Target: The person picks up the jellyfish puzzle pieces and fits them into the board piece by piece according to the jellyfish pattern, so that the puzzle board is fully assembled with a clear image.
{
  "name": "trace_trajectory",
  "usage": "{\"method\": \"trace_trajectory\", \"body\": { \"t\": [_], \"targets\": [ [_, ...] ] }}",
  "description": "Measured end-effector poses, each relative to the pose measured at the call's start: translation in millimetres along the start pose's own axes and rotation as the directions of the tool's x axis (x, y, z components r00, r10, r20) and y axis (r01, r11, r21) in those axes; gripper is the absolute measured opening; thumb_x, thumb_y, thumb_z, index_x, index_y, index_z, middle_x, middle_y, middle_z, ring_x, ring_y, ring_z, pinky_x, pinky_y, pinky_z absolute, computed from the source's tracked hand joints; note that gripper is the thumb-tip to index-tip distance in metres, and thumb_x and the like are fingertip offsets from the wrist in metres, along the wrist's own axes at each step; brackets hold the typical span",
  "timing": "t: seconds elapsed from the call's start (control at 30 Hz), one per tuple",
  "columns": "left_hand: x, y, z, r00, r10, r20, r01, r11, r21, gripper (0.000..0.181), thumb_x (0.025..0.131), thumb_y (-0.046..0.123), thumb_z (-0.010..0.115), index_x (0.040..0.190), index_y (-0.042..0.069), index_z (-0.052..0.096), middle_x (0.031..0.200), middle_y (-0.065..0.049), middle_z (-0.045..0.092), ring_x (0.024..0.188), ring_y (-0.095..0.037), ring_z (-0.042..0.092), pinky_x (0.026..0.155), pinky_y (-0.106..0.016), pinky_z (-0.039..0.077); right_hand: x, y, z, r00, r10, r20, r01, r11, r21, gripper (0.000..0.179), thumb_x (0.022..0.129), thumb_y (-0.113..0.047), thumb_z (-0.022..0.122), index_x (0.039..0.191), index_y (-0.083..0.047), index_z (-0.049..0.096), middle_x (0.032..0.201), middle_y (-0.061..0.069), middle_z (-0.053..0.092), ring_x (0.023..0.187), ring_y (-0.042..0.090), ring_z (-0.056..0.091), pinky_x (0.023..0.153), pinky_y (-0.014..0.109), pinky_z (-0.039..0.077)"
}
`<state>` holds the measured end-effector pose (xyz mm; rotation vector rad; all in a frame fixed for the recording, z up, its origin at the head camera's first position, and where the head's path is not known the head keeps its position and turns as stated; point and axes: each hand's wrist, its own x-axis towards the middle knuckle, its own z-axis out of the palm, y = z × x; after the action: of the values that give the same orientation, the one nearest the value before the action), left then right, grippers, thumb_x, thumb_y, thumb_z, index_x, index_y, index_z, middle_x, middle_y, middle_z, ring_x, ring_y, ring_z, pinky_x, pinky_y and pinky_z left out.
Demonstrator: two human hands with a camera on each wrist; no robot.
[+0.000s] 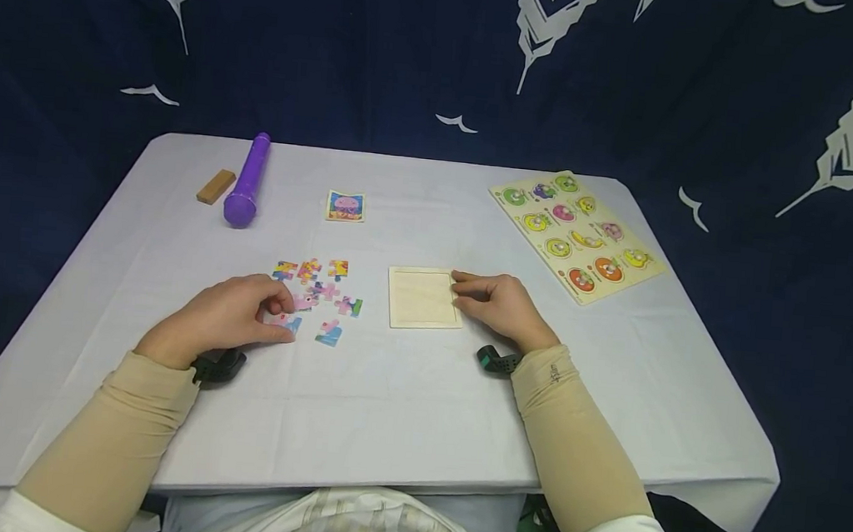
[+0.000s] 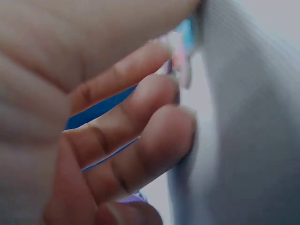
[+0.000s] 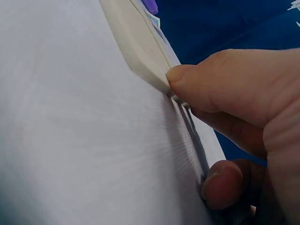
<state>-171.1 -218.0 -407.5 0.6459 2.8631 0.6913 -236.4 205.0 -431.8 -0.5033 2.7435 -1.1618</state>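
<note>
The left hand (image 1: 223, 317) partly hides a puzzle piece (image 1: 291, 323); the right wrist view's top crops the tray (image 3: 136, 40).

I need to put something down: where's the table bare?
Bare: the strip between the wooden tray and the near edge of the table; the far stretch between picture card and fruit board. Crowded: among the puzzle pieces by the left hand, and where the right hand holds the tray.

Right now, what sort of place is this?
Perhaps an indoor play corner: there's a white-covered table, loose puzzle pieces, and dark blue patterned cloth behind.
</note>
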Motion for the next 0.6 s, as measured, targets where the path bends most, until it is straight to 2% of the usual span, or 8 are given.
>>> {"method": "trace_trajectory", "body": {
  "t": [0.1, 0.3, 0.5, 0.6],
  "targets": [
    [0.2, 0.5, -0.5, 1.000, -0.014, -0.003, 0.014, 1.000, 0.016, 0.032, 0.079, 0.034, 0.091, 0.095, 0.015, 0.070, 0.089, 0.001, 0.065, 0.076, -0.014, 0.054, 0.068, -0.031, 0.045, -0.1, 0.1, 0.0, 1.000, 0.004, 0.000, -0.004, 1.000, -0.001, 0.026, 0.094, -0.024, 0.076, 0.118, -0.014, 0.078, 0.143, -0.003, 0.063, 0.138, 0.022, 0.055, 0.115, 0.041, 0.042],
    [1.4, 1.3, 0.3, 1.000, -0.009, 0.006, 0.010, 0.999, -0.041, 0.035, 0.078, 0.029, 0.092, 0.096, 0.013, 0.066, 0.087, 0.000, 0.065, 0.073, -0.014, 0.053, 0.066, -0.031, 0.045, -0.2, 1.1, 0.5, 1.000, 0.009, 0.001, -0.009, 1.000, -0.004, 0.026, 0.094, -0.024, 0.076, 0.119, -0.015, 0.078, 0.143, -0.003, 0.063, 0.138, 0.022, 0.055, 0.114, 0.041, 0.043],
    [3.0, 0.3, 2.2, 1.000, 0.015, 0.000, -0.015, 0.998, -0.058, 0.037, 0.077, 0.026, 0.092, 0.101, 0.014, 0.067, 0.086, 0.003, 0.063, 0.072, -0.013, 0.053, 0.064, -0.028, 0.045, -0.5, -0.2, 0.3, 1.000, 0.014, 0.007, -0.014, 1.000, -0.008, 0.028, 0.095, -0.025, 0.076, 0.120, -0.014, 0.077, 0.144, -0.003, 0.062, 0.139, 0.022, 0.054, 0.115, 0.042, 0.041],
    [2.9, 0.0, 2.4, 0.999, 0.044, -0.011, -0.045, 0.998, -0.051, 0.035, 0.081, 0.024, 0.090, 0.107, 0.013, 0.070, 0.084, 0.004, 0.061, 0.071, -0.012, 0.053, 0.063, -0.026, 0.045, 0.2, -0.4, 0.4, 1.000, 0.014, 0.007, -0.014, 1.000, -0.015, 0.029, 0.095, -0.025, 0.076, 0.121, -0.014, 0.077, 0.144, -0.003, 0.063, 0.139, 0.022, 0.054, 0.116, 0.042, 0.041]
  ]
}}
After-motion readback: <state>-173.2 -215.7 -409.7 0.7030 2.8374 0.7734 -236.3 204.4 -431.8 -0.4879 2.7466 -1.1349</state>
